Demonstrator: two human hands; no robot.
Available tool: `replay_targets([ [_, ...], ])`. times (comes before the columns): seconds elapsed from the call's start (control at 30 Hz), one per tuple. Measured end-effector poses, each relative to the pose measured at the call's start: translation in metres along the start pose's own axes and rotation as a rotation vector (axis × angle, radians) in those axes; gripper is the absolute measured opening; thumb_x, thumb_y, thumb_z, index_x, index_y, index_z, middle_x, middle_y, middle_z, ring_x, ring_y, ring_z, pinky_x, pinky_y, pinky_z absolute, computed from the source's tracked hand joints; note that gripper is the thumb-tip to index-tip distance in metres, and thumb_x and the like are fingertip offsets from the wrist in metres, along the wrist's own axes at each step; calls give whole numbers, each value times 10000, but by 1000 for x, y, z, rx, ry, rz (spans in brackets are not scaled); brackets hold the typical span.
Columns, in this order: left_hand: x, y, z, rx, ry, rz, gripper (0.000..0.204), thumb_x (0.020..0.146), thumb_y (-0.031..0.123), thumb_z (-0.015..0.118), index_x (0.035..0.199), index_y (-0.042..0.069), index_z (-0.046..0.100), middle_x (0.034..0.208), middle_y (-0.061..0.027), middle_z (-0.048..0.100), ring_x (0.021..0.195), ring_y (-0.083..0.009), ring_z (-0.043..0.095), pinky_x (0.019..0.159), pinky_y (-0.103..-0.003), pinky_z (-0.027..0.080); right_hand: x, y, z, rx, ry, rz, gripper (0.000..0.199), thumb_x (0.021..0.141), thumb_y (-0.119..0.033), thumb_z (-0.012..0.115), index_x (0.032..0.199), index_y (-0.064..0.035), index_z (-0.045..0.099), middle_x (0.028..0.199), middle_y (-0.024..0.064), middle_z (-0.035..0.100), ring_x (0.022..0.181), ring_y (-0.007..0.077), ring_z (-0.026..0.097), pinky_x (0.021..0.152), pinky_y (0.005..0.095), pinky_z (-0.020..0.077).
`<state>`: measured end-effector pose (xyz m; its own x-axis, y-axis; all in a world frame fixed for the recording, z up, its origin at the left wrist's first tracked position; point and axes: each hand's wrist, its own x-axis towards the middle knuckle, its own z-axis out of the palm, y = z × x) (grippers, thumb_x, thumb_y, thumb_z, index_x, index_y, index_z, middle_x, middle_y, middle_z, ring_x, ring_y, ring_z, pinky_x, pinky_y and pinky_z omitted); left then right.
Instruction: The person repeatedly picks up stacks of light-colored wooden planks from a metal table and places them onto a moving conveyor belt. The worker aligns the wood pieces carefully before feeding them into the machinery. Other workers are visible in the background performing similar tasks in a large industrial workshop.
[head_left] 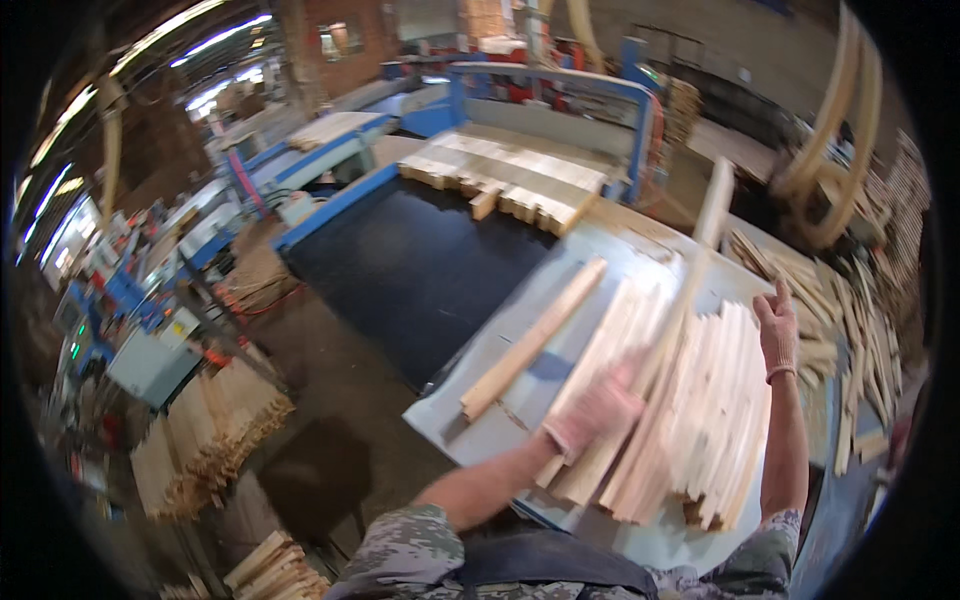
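Gripping a long wooden slat, the gloved left hand is closed around its lower part, the slat angled up and away over a stack of wood strips. Right hand is open, fingers raised, touching the stack's far right edge. Stack rests on a grey metal table; one loose strip lies just beside it at left, near a black conveyor belt.

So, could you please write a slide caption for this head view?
Gloved left hand on a pile of wooden slats on a grey table; right hand raised beside it.
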<state>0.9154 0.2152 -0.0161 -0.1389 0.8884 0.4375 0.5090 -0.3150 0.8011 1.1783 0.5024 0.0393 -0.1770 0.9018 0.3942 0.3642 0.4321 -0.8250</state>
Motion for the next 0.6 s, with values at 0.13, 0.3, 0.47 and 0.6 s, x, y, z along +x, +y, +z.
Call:
replay_targets([
  [0.13, -8, -30, -121, -119, -28, -230, 639, 892, 38, 681, 1517, -2, 557, 1267, -79, 697, 1066, -146, 648, 914, -316, 555, -62, 59, -79, -370, 91, 331, 880, 932, -374, 755, 1641, -13, 380, 1070, 157, 741, 1003, 255, 691, 927, 370, 531],
  [0.3, -14, -66, -205, -171, 3, -366, 586, 882, 69, 660, 1462, 9, 604, 1250, -121, 750, 1137, -182, 696, 1040, -317, 520, -161, 157, -164, -761, 123, 563, 804, 942, -513, 724, 1526, 2, 526, 1436, 305, 629, 1328, 437, 609, 1095, 485, 482],
  [0.47, -44, -123, -216, 192, -106, -496, 558, 831, 85, 656, 1387, 29, 649, 1200, -146, 745, 1117, -249, 703, 1035, -344, 524, -206, 199, -138, 131, 141, 1149, 497, 1065, -513, 598, 972, -38, 713, 722, 77, 568, 594, 255, 573, 603, 394, 498],
  [0.6, -52, -159, -186, -161, -287, -544, 484, 927, 182, 637, 1380, 11, 650, 1178, -144, 741, 1103, -269, 690, 1059, -363, 505, -227, 253, -143, -705, -38, 480, 551, 1070, -539, 503, 1090, -27, 706, 887, 225, 727, 849, 371, 719, 727, 454, 542],
])
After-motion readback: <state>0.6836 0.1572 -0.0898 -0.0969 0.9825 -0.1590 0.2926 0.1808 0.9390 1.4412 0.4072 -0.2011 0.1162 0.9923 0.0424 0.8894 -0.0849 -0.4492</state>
